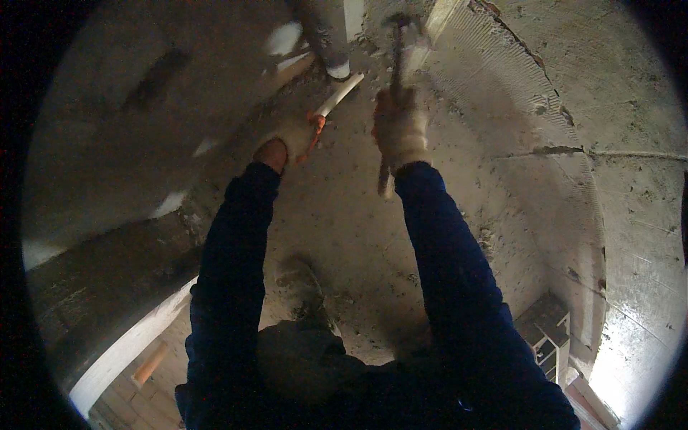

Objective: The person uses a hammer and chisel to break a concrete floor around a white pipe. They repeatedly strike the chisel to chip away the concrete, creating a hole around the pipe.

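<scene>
My left hand [295,137], in a pale glove with orange-red fingers, is closed around a pale straight bar [342,94]. The bar slants up and right, its far end just right of the foot of an upright pipe [337,61]. My right hand [403,132], gloved the same way and a little smeared by motion, grips a hammer [397,61] by its handle. The dark hammer head points away from me at the top, while the handle's lower end shows below my fist. A gap separates the hammer from the bar. Whether the bar is wood or metal, I cannot tell.
Gritty concrete floor [337,208] with small debris lies under my arms. Rough plastered wall [631,215] runs along the right, cracked and grooved. On the left stands a dark wall [143,122]. A slatted frame [553,347] sits at the lower right; a boot [301,279] shows below.
</scene>
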Demonstrator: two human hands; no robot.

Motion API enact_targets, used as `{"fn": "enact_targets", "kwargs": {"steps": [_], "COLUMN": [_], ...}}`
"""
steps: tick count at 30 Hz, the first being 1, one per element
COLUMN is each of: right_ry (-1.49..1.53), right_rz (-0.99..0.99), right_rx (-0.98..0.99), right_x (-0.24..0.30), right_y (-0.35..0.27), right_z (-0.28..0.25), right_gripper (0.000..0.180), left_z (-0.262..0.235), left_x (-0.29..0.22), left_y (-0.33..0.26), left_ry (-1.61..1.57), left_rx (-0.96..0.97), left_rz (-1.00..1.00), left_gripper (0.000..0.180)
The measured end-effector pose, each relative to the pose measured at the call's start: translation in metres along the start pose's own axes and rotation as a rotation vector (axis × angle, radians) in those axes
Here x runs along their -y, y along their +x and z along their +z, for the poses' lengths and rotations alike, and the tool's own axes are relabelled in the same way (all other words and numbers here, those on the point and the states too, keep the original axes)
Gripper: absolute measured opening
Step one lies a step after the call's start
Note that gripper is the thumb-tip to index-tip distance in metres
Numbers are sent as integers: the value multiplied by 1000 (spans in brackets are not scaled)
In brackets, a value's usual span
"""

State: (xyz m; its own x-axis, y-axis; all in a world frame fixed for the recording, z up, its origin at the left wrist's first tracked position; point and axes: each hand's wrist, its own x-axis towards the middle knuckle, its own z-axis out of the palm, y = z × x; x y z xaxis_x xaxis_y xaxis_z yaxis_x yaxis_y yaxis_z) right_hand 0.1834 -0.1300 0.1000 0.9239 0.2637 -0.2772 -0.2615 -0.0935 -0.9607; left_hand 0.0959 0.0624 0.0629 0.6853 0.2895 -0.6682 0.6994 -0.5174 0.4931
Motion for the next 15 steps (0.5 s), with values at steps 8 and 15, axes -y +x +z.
{"fn": "enact_targets", "kwargs": {"steps": [8,15], "right_ry": [77,94], "right_rz": [378,514], "right_rx": [187,86], "right_x": [-30,-75], "right_y": [-33,-65], "right_z": [-37,-58], "right_gripper": [23,26], "left_z": [61,93], "left_x": [52,86], "left_y": [-12,-6], "left_ry": [61,36], "left_rx": [-406,-425], "left_rz": [192,347], "left_gripper": [44,39]}}
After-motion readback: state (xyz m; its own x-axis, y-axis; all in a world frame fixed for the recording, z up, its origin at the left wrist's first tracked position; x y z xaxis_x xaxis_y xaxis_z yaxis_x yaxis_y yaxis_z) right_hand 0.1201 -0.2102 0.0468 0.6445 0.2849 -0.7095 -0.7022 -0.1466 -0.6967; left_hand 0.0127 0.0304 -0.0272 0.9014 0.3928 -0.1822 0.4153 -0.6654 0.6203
